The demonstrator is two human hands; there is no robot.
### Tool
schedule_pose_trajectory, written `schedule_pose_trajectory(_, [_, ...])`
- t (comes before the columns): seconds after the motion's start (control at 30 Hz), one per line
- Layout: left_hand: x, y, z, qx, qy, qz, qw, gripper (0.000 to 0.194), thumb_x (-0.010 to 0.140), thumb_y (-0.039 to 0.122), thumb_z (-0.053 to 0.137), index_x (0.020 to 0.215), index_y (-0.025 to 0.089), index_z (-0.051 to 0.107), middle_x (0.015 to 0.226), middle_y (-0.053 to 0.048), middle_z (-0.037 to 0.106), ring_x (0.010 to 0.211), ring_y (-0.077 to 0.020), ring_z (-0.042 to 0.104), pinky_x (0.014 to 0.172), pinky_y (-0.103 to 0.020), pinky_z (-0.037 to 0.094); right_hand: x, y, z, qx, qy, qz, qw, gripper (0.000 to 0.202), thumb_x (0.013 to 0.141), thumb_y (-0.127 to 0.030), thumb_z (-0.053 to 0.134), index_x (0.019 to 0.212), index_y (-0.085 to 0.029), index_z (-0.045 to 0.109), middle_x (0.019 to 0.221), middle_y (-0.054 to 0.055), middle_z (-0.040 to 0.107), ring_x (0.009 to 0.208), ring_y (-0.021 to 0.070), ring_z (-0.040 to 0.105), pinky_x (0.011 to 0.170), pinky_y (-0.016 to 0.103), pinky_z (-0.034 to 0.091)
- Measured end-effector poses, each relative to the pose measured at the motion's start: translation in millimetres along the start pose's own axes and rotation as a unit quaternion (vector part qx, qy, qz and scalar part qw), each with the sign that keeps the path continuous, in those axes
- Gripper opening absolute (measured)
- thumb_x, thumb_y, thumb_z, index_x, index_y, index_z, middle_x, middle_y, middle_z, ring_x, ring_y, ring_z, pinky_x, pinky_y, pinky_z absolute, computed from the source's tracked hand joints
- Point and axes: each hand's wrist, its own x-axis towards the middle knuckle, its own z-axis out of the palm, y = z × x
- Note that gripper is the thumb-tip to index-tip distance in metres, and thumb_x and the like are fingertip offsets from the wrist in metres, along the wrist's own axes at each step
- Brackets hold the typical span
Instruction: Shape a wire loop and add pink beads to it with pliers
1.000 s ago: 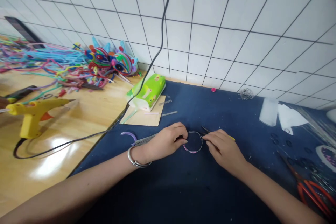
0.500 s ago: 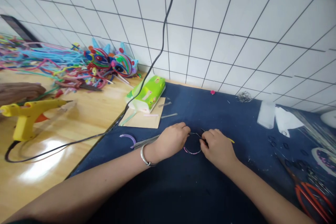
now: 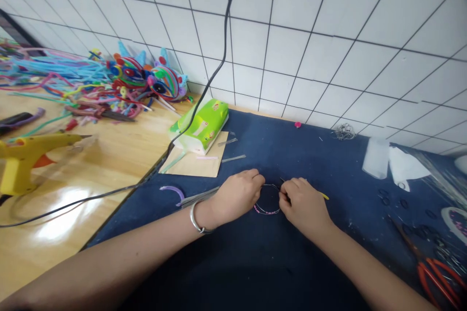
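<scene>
The fingers of the left hand (image 3: 239,194) are pinched together on the left side of a beaded wire loop (image 3: 270,213), while those of the right hand (image 3: 304,204) are drawn in close at its right side, apparently gripping the wire there, though the contact itself is hidden. The loop sits between the two hands over the dark cloth (image 3: 255,262), its pink beads gathered along the near edge. If either pinch slackened, the springy-looking wire could open out; an end left unsecured might let beads slide off, and uneven pulling could kink the circle. A tool with a yellow handle (image 3: 324,196) shows from beneath the right hand and could snag the wire. Loose wires (image 3: 199,198) beside the left wrist might catch on the bracelet (image 3: 195,218). Farther right, red-handled scissors (image 3: 438,277) lie near the right forearm.
</scene>
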Motion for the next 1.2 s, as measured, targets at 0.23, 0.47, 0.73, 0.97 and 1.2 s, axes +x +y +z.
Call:
schedule_pose_trajectory(0.23, [-2.5,-0.1,-3.1,-0.005,-0.007,0.013,1.000,0.020,0.084,0.012,0.039,0.095,0.014,0.056,0.085,-0.007,0.055,0.080,-0.0177,0.054,0.071,-0.032,0.047,-3.0,-1.1,1.1,0.020,0.004,0.001,1.000,0.010,0.078,-0.023,0.047,0.071,-0.017,0.052,0.071,0.004,0.053,0.072,0.0171,0.047,0.066,0.029,0.036])
schedule_pose_trajectory(0.47, [-4.5,-1.5,-2.7,-0.001,-0.008,0.018,1.000,0.022,0.083,0.011,0.039,0.098,0.013,0.055,0.087,-0.008,0.055,0.082,-0.0183,0.054,0.072,-0.033,0.048,-4.2,-3.0,0.3,0.029,0.017,-0.005,0.999,0.012,0.077,-0.029,0.051,0.074,-0.017,0.053,0.072,0.004,0.053,0.073,0.0181,0.047,0.066,0.030,0.037])
schedule_pose_trajectory(0.73, [-5.8,-2.0,-4.9,-0.008,-0.016,0.035,0.999,0.026,0.079,0.007,0.040,0.101,0.013,0.053,0.093,-0.009,0.054,0.087,-0.0195,0.053,0.076,-0.034,0.048,-4.7,-3.8,0.8,0.020,0.018,0.000,1.000,0.013,0.077,-0.029,0.050,0.075,-0.017,0.053,0.072,0.005,0.053,0.075,0.0191,0.048,0.065,0.031,0.037])
schedule_pose_trajectory(0.97, [-6.8,-2.5,-6.5,-0.009,-0.029,0.039,0.999,0.030,0.077,0.005,0.040,0.104,0.014,0.052,0.093,-0.009,0.053,0.087,-0.0190,0.053,0.077,-0.033,0.047,-5.0,-4.8,-0.2,0.023,0.011,0.003,1.000,0.011,0.077,-0.028,0.050,0.075,-0.017,0.052,0.073,0.005,0.052,0.075,0.0194,0.047,0.066,0.031,0.038])
schedule_pose_trajectory(1.2, [-7.0,-1.8,-6.3,-0.012,-0.019,0.042,0.999,0.030,0.076,0.004,0.041,0.102,0.014,0.053,0.092,-0.008,0.053,0.086,-0.0183,0.053,0.076,-0.033,0.047,-4.4,-5.0,-1.6,0.016,0.015,0.005,1.000,0.011,0.076,-0.028,0.050,0.074,-0.018,0.051,0.072,0.005,0.052,0.074,0.0190,0.047,0.065,0.031,0.037])
